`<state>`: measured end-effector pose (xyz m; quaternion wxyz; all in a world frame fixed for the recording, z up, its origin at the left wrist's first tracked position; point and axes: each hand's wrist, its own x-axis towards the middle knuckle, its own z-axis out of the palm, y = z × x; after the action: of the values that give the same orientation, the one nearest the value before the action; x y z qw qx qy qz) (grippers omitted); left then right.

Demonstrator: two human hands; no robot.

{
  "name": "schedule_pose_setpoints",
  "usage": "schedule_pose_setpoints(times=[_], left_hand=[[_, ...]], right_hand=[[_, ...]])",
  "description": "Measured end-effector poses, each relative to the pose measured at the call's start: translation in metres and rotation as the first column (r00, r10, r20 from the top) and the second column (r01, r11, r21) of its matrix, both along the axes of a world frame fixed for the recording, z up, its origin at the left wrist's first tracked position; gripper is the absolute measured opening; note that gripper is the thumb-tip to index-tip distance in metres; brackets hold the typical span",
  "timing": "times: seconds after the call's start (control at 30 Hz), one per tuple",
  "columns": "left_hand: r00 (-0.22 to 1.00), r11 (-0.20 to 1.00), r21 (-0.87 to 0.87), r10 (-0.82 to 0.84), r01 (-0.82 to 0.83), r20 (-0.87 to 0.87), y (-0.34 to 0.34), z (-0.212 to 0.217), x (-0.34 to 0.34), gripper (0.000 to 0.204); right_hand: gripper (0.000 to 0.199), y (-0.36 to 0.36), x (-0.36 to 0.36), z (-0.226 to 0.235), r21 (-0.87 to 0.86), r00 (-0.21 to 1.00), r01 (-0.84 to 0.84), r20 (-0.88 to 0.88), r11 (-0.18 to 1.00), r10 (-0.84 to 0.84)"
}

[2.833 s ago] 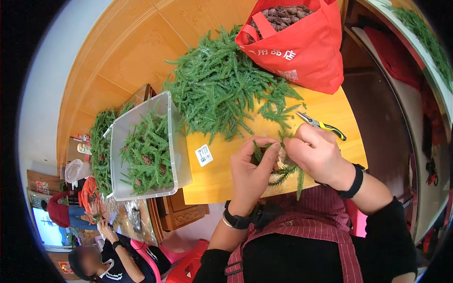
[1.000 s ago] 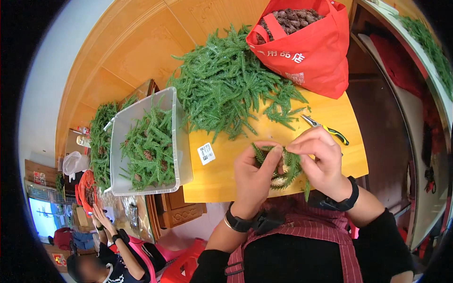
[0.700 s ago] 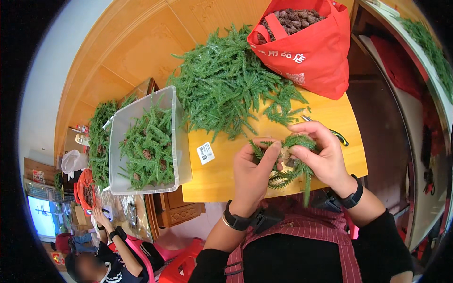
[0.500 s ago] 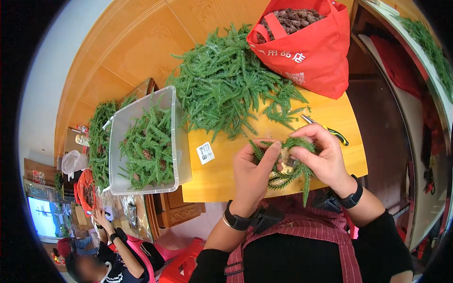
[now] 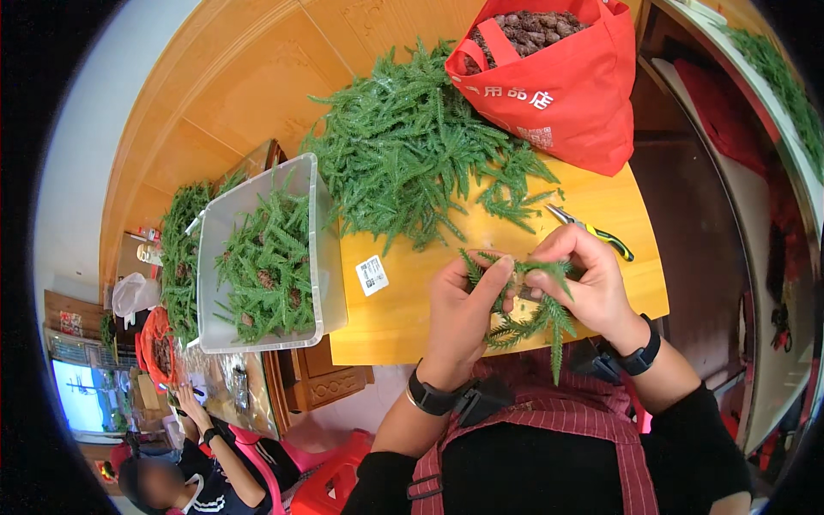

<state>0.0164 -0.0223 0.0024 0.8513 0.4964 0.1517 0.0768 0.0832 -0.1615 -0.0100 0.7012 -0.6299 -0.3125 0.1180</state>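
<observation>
Over the front of the wooden table, my left hand (image 5: 463, 311) and my right hand (image 5: 594, 287) meet at a green artificial pine sprig (image 5: 542, 324). Each hand is closed, thumb and fingers pinching the sprig near its middle. Its needled branches spread out below and between the fingers. Something small and brownish shows between the fingertips, too covered to name. Behind my right hand lies a pair of pliers (image 5: 608, 240) with yellow and black handles. A white label card (image 5: 372, 275) rests on the table left of my left hand.
A big heap of pine sprigs (image 5: 403, 146) covers the table's back. Behind it on the right stands a red bag (image 5: 558, 94) of pine cones (image 5: 528, 36). A clear plastic bin (image 5: 330, 275) holds sprigs with cones. Far left, another person (image 5: 210, 468) sits at a second table.
My right fingers have shifted slightly at the sprig, and its branches have turned a little. The view has moved slightly. The other person's hands have moved a little.
</observation>
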Motion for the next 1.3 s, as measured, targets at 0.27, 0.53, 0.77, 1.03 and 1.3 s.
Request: schedule_pose_setpoints(times=[0.27,0.53,0.77,1.03,1.3], left_hand=[[0.996,0.994,-0.074,-0.080,0.083,0.043,0.005,-0.007,0.001,0.009],[0.931,0.977,-0.059,-0.178,0.207,0.319,0.028,-0.014,-0.002,0.027],[0.883,0.764,0.632,-0.378,0.129,0.277,0.027,-0.012,0.009,0.039],[0.858,0.760,0.629,-0.424,0.162,0.291,0.030,-0.020,0.011,0.044],[0.949,0.965,0.200,-0.213,0.167,0.234,0.025,-0.025,-0.001,0.011]], right_hand=[[0.028,-0.004,0.003,0.012,0.029,0.955,-0.058,-0.290,0.998,0.064],[0.033,0.003,0.007,0.000,0.203,0.822,-0.110,-0.531,0.973,0.204],[0.046,0.008,0.003,0.007,0.411,0.487,-0.197,-0.747,0.890,0.453],[0.039,-0.004,0.004,-0.022,0.765,-0.051,-0.013,-0.643,0.644,0.764],[0.021,-0.011,0.013,-0.019,-0.068,0.844,-0.234,-0.509,0.970,0.168]])
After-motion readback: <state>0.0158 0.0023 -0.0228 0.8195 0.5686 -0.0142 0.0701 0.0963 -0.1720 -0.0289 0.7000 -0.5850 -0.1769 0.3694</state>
